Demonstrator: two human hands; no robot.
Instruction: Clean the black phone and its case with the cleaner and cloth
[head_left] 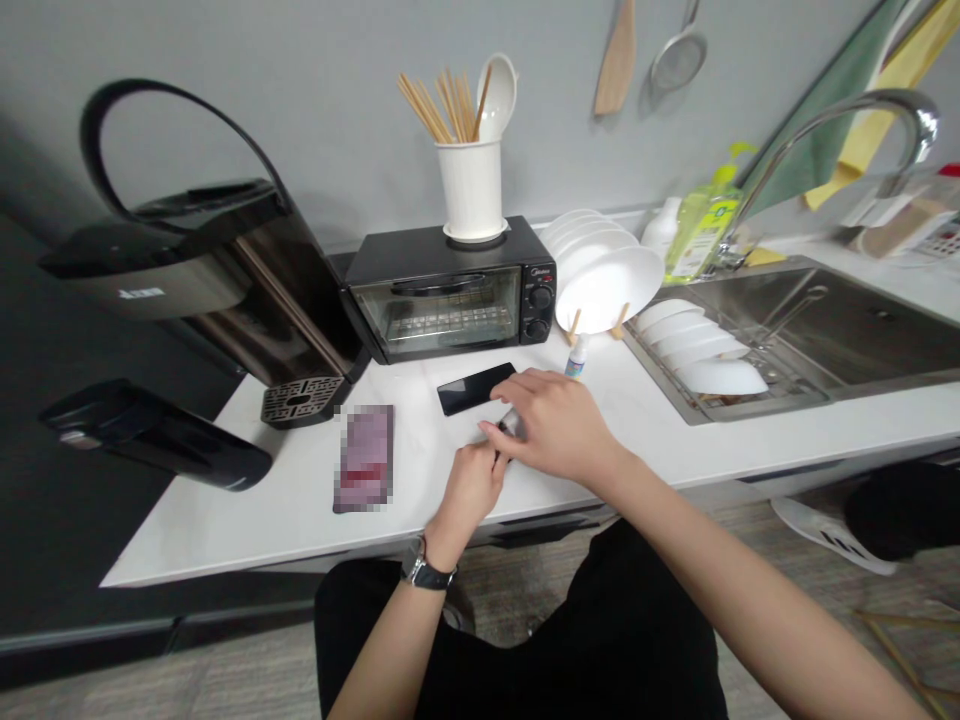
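Observation:
My left hand [471,488], with a watch [426,566] at its wrist, is closed near the counter's front edge. My right hand [561,425] is just beside it, its fingers curled and the thumb reaching to the left hand. Between them shows a small grey and dark object [510,424]; mostly covered by the fingers, its kind cannot be made out. Just behind the hands lies a black phone [474,390], flat on the white counter [420,480]. A small white spray bottle [577,358] stands behind my right hand.
A blurred-out purple flat item [365,460] lies left of my hands. Further left are a black bottle [157,435] and a drinks machine [247,280]. A toaster oven [450,300] bears a utensil holder [472,190]. White plates [607,290], bowls [720,377] and a sink [862,310] are right.

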